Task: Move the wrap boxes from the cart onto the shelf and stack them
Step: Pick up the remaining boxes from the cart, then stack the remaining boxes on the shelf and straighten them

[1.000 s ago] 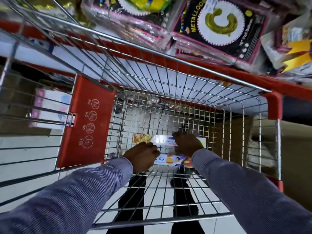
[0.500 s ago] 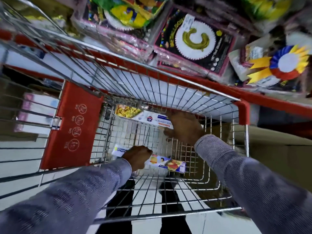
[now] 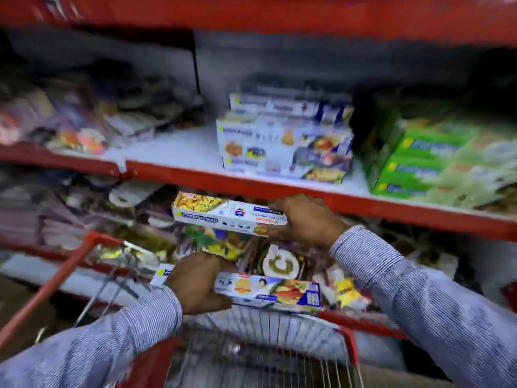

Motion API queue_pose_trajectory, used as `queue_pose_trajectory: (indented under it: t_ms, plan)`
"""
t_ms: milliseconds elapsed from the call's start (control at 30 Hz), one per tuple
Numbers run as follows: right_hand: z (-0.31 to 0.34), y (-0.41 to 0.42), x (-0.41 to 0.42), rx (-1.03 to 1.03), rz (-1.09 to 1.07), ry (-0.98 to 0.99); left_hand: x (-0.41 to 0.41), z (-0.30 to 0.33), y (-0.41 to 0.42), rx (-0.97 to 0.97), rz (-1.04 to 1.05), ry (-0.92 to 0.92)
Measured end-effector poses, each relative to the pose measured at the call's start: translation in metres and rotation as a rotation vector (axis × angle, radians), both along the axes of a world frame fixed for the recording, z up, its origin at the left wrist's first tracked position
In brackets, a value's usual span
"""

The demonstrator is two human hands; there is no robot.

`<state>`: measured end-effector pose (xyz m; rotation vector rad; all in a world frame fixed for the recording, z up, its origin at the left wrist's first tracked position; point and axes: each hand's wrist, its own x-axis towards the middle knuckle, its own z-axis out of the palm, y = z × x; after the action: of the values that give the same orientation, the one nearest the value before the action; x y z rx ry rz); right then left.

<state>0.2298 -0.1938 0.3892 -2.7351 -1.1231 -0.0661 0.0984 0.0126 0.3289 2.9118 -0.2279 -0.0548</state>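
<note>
Now hands (image 3: pixel 253 254) hold 2 boxes (image 3: pixel 229 215).

There is a single view, from a wide-angle camera worn on the person's head. It faces forward and slightly down toward a red-edged metal shop shelf (image 3: pixel 279 191) that runs across the middle of the frame, with its white deck seen from a little above. The camera sits close: both striped-sleeved forearms reach in from the bottom corners, and the red-rimmed wire shopping cart (image 3: pixel 260 348) fills the lower edge directly beneath the lens. Straight lines bow toward the frame's borders, and most of the picture is smeared with blur, strongest at the sides. With only one view, no part of the scene is shared.
</note>
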Motion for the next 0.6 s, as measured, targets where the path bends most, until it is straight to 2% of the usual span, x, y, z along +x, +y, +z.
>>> queue_pose_trajectory:
  t_ms: [167, 300, 600]
  plan:
    - [0.088, -0.002, 0.023, 0.027, 0.022, -0.121, 0.038, 0.095, -0.008, 0.061, 0.006, -0.135]
    - [0.132, -0.009, 0.051, 0.031, -0.002, -0.182, 0.071, 0.145, -0.010, 0.062, -0.003, -0.195]
    - [0.155, -0.005, 0.142, 0.041, -0.158, -0.035, 0.132, 0.188, -0.009, 0.000, -0.031, -0.175]
